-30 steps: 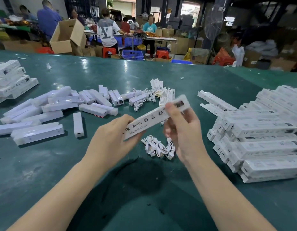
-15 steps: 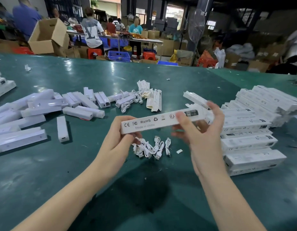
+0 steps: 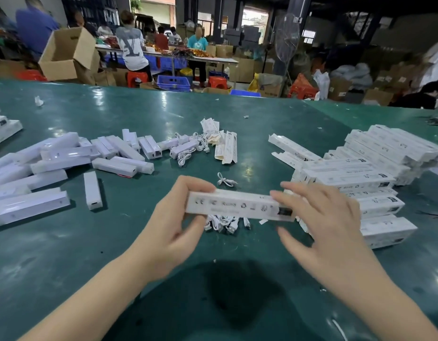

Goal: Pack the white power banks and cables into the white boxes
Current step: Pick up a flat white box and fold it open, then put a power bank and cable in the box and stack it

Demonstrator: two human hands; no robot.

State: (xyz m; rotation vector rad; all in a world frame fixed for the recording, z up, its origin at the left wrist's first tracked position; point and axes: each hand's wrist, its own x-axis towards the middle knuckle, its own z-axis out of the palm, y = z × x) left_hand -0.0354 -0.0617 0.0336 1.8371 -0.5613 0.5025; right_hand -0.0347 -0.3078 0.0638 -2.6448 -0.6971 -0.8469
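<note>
- We have one view only, a wide-angle camera worn on the head, so no second view shares the scene.
- We look forward and down across the green counter (image 3: 237, 114), close over both forearms.
- Beyond the counter's far edge we see the workshop.

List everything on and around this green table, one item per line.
held box: one, white, gripped at its left end, in front of the person
packed boxes: many, white, stacked at right
power banks: many, white, scattered at left
cables: a bunch, white, under the held box; more loose farther back
table: one, green
cardboard box: one, brown, beyond the table
left hand: grips the box
right hand: fingers straight at the box's right end
</note>
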